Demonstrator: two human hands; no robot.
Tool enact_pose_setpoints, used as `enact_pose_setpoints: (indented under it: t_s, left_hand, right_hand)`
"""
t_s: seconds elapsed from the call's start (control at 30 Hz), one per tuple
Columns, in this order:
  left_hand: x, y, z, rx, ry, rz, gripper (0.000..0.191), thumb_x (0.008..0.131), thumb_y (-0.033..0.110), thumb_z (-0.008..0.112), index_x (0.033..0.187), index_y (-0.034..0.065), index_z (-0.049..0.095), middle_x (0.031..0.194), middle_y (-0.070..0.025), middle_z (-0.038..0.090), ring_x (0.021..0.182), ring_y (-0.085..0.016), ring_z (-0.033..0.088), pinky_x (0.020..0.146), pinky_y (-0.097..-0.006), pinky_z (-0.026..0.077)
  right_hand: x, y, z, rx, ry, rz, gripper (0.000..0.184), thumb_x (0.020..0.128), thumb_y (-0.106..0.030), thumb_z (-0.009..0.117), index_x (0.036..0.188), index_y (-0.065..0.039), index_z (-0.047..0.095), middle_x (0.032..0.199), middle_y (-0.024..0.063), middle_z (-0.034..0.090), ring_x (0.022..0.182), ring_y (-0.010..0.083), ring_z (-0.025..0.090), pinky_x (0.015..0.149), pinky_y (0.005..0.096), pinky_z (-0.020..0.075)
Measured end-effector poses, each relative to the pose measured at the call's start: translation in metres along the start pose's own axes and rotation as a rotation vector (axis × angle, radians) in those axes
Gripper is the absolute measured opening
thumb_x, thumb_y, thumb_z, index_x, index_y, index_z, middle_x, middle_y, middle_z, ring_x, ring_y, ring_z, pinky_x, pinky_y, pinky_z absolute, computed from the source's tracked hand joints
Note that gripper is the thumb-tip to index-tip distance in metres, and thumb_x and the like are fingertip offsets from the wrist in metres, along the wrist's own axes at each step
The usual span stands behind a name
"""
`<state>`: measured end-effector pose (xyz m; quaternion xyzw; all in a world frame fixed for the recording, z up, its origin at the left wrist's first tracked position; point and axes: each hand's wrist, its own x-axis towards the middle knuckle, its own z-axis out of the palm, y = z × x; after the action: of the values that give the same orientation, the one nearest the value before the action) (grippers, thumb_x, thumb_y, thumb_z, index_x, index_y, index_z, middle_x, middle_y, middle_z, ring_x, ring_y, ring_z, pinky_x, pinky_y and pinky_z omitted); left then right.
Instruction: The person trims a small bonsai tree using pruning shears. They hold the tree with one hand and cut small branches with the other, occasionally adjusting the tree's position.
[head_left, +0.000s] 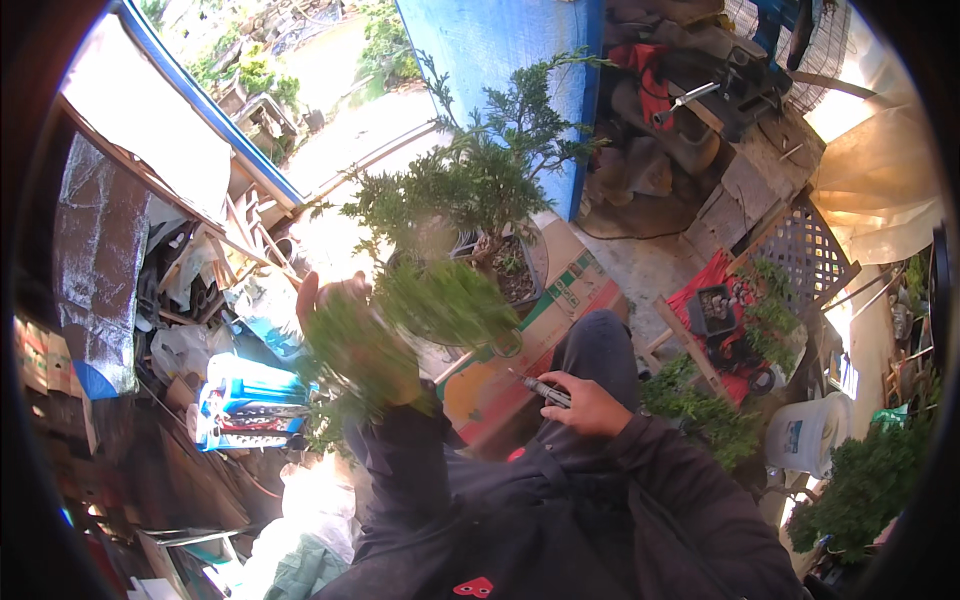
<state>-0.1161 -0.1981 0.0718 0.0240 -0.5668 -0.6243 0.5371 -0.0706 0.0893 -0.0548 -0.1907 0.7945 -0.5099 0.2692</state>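
A juniper bonsai (472, 180) with a thick trunk grows in a dark rectangular pot (538, 279) in front of me. Its nearest leafy branches (450, 300) are blurred. My left hand (341, 296) is up at the tree's left side, partly covered by blurred foliage; whether its fingers grip a branch is hidden. Over my knee, my right hand (589, 405) holds a slim grey metal hand tool (544, 390), its pointed tip towards the tree and apart from it. A printed cardboard sheet or box (536, 330) lies beneath the pot.
A blue-and-white container (251, 401) stands at left. To the right are a small potted plant (711, 309) on red cloth, a white bucket (810, 433) and more juniper foliage (862, 491). A blue panel (510, 52) rises behind the tree, beside a metal-handled tool (686, 101).
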Motion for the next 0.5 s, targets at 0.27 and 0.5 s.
enact_pose_setpoints:
  t_s: [0.27, 0.5]
  left_hand:
    - [-0.062, -0.010, 0.015, -0.243, -0.117, -0.189, 0.055, 0.096, 0.015, 0.067, 0.143, -0.0019, 0.046, 0.144, -0.0169, 0.052, 0.133, -0.028, 0.053, 0.111, -0.0410, 0.042]
    - [-0.038, -0.024, 0.031, -0.358, -0.165, -0.587, 0.039, 0.101, 0.013, 0.063, 0.135, -0.0023, 0.053, 0.124, -0.0203, 0.067, 0.116, -0.031, 0.066, 0.105, -0.0404, 0.050]
  right_hand:
    - [0.009, 0.018, -0.012, 0.686, -0.081, 0.200, 0.038, 0.096, -0.015, 0.071, 0.128, 0.000, 0.057, 0.104, 0.0073, 0.070, 0.087, 0.0139, 0.068, 0.076, 0.0287, 0.0546]
    - [0.005, 0.017, -0.017, 0.856, -0.036, 0.275, 0.030, 0.099, -0.012, 0.066, 0.124, -0.001, 0.055, 0.110, 0.0120, 0.068, 0.096, 0.0210, 0.069, 0.087, 0.0368, 0.0587]
